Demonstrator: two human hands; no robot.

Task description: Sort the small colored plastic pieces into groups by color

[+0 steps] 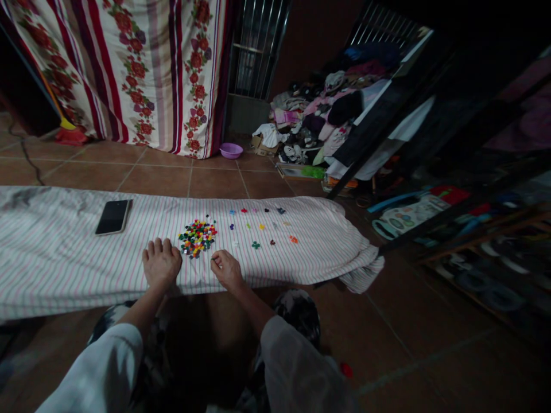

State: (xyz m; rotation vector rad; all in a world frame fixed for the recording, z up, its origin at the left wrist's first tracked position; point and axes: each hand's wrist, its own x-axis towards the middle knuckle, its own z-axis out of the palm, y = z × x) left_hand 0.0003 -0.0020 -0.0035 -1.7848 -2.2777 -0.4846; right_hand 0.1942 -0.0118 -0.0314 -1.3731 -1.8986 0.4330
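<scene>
A mixed pile of tiny, bright-coloured pieces (198, 238) lies on the striped cloth (301, 264). My left hand (161, 264) rests palm down at the pile's left edge, its fingers stretched out on the cloth. Just right of the pile, my right hand (227, 271) has its thumb and forefinger pinched together; whatever is between them is too small to make out. Farther right, small clusters sorted by colour sit in loose rows, among them a green cluster (256, 245), an orange cluster (293, 240), a yellow cluster (262, 226) and a red cluster (244, 210).
A phone (113, 217) lies on the cloth at left. Beyond the cloth-covered surface are a floral curtain (150, 74), a purple basin (231, 150) and a broom (71, 133) on the tiled floor. Heaped clothes (318, 115) and a cluttered rack (482, 264) stand at right.
</scene>
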